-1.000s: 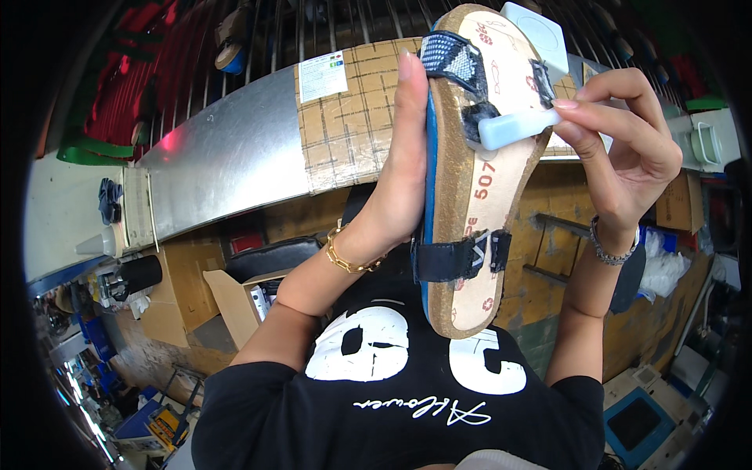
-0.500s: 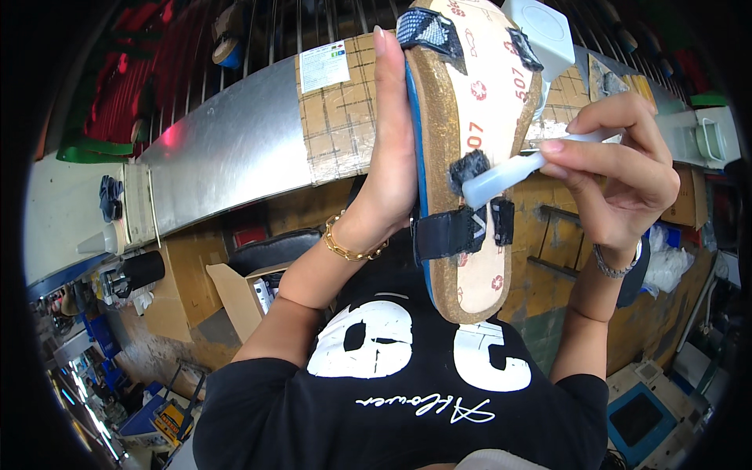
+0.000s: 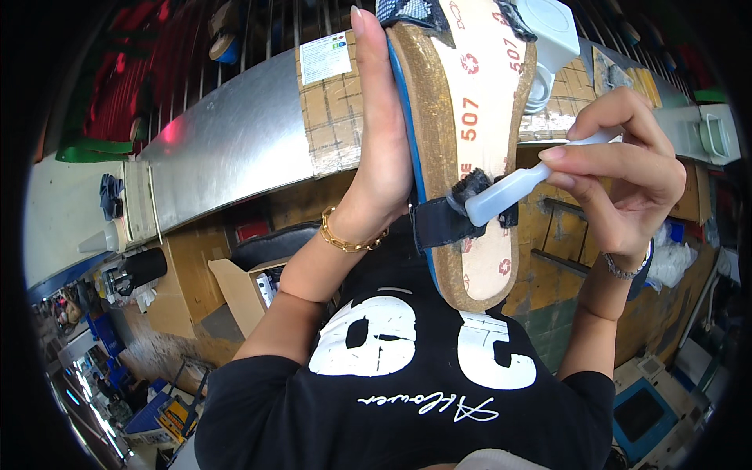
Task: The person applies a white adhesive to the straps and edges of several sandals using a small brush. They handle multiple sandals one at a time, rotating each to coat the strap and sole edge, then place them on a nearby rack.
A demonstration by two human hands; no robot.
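Left hand (image 3: 384,149) clasps the upright sandal sole (image 3: 470,149); right hand (image 3: 627,180) pinches a white glue applicator (image 3: 509,192) against its dark strap (image 3: 450,219).

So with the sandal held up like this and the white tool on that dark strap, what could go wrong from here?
1. The left hand steadies the sandal only along one edge, so pressing with the white tool might make it twist or slip.
2. The tool's tip sits on the dark strap beside the printed insole, so it could slide off and mark it.
3. The right hand has a fingertip grip on the tool, which may wobble.
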